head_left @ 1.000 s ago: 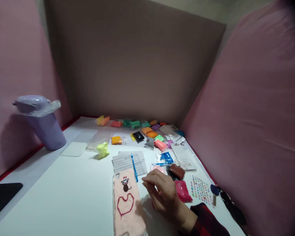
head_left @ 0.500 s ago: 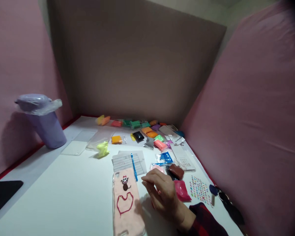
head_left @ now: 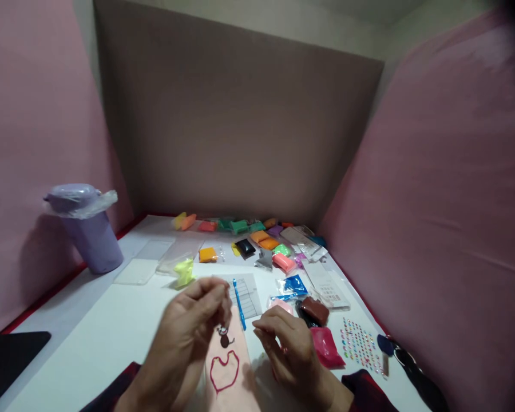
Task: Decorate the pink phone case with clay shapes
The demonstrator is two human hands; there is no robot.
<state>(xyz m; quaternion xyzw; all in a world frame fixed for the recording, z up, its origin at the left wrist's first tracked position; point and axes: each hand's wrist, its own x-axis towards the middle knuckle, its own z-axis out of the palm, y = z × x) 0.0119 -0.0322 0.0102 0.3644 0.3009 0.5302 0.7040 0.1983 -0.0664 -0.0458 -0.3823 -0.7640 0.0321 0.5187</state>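
A phone case covered in pale pink clay (head_left: pixel 229 395) lies on the white table, its lower end cut off by the frame. A crimson heart outline (head_left: pixel 224 371) and a small brown animal figure (head_left: pixel 225 340) decorate it. Over the case's upper left side hovers my left hand (head_left: pixel 189 337), thumb and fingers pinched together; whatever it holds is hidden. To the right of the case, my right hand (head_left: pixel 294 352) is curled with fingertips drawn together. A bit of red shows beneath its fingers, too small to name. Behind them, a blue clay tool (head_left: pixel 239 304) rests on lined paper (head_left: pixel 249 294).
Packets of coloured clay (head_left: pixel 268 243) spread across the back. A magenta packet (head_left: pixel 327 348) and a gem sticker sheet (head_left: pixel 363 346) lie right. Clear cases (head_left: pixel 135 271), a lilac bin (head_left: pixel 92 240) and a black object (head_left: pixel 12 355) are left; scissors (head_left: pixel 412 369) far right.
My left hand has come into view from below and now hovers over the phone case, covering its upper left part. My right hand keeps its curled pose. The whole view has shifted slightly.
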